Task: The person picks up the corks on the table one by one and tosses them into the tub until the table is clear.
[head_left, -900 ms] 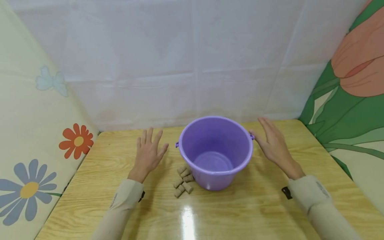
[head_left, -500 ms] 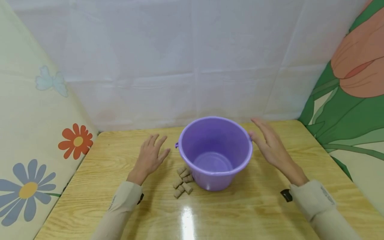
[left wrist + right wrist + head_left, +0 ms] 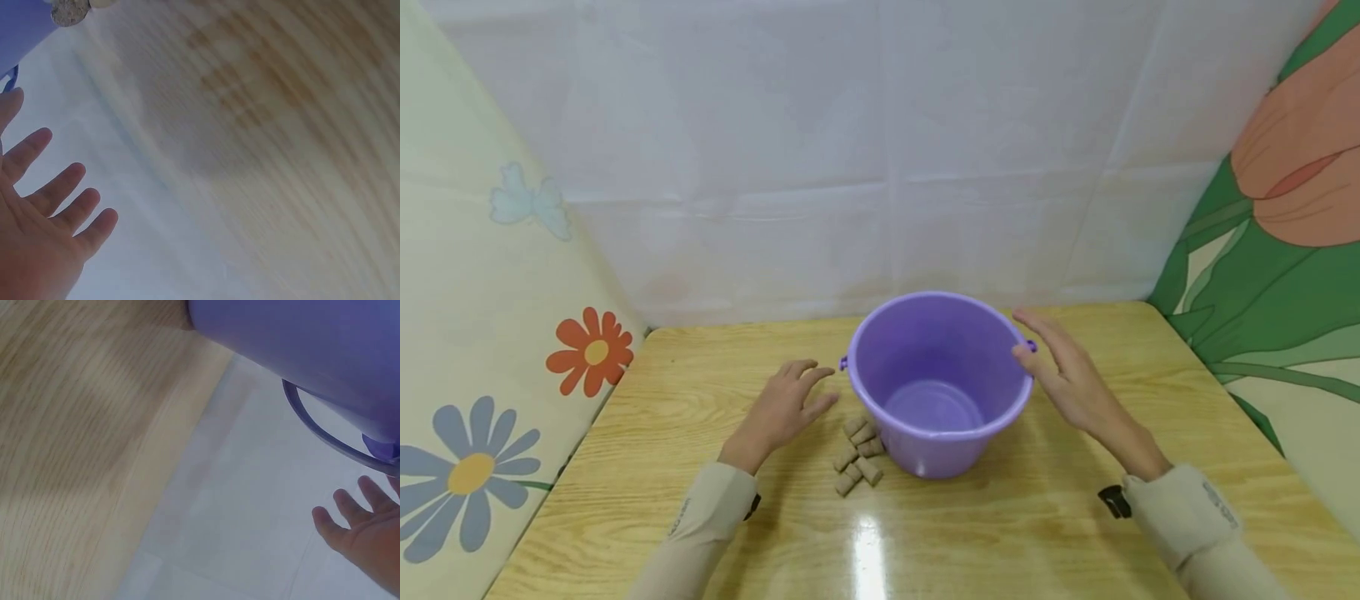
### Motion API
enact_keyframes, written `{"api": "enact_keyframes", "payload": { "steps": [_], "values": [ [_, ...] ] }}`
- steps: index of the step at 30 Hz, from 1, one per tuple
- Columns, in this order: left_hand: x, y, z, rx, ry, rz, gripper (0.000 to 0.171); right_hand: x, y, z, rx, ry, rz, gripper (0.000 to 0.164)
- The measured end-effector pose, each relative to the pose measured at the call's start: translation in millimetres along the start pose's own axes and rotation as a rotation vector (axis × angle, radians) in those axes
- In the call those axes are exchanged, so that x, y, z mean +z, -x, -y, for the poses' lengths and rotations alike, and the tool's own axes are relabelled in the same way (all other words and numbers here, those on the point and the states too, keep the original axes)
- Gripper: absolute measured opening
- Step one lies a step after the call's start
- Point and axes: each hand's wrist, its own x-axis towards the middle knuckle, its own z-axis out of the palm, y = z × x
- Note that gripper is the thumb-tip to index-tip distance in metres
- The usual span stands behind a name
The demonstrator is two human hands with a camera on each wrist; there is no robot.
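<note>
A purple bucket [image 3: 934, 454] stands upright on the wooden table, its inside bare down to the base. Its handle [image 3: 322, 434] hangs down on the far side, seen in the right wrist view. Several small tan corks [image 3: 868, 469] lie in a loose cluster at the bucket's lower left. My left hand [image 3: 778, 412] hovers left of the bucket, fingers spread and slightly bent, holding nothing. My right hand [image 3: 1078, 387] is at the bucket's right rim, its thumb overlapping the rim by the handle lug [image 3: 1032, 345] and its fingers extended behind it.
The wooden table [image 3: 1000, 542] reaches back to a white cloth backdrop [image 3: 790, 150]. Flower-patterned panels stand along the left side [image 3: 445, 333] and the right side [image 3: 1292, 292]. Dark straps show at both sleeve cuffs.
My right hand has moved left and in to the bucket's rim. My left hand has shifted right toward the bucket, its fingers bending more. The bucket and corks have stayed put.
</note>
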Motion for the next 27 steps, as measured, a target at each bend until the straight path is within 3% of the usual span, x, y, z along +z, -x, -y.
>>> {"api": "enact_keyframes", "payload": {
  "steps": [8,17,27],
  "values": [
    [6.4,3.9,-4.2,0.035,0.025,0.042,0.041,3,3,0,-0.08,-0.021,0.02,0.047],
    [14.5,8.0,-6.6,0.045,0.024,0.118,0.032,-2,1,4,-0.172,0.278,0.003,0.05],
    [20.5,8.3,-8.8,0.046,0.016,0.158,0.026,0,2,5,-0.155,0.237,0.0,0.049]
  ]
}}
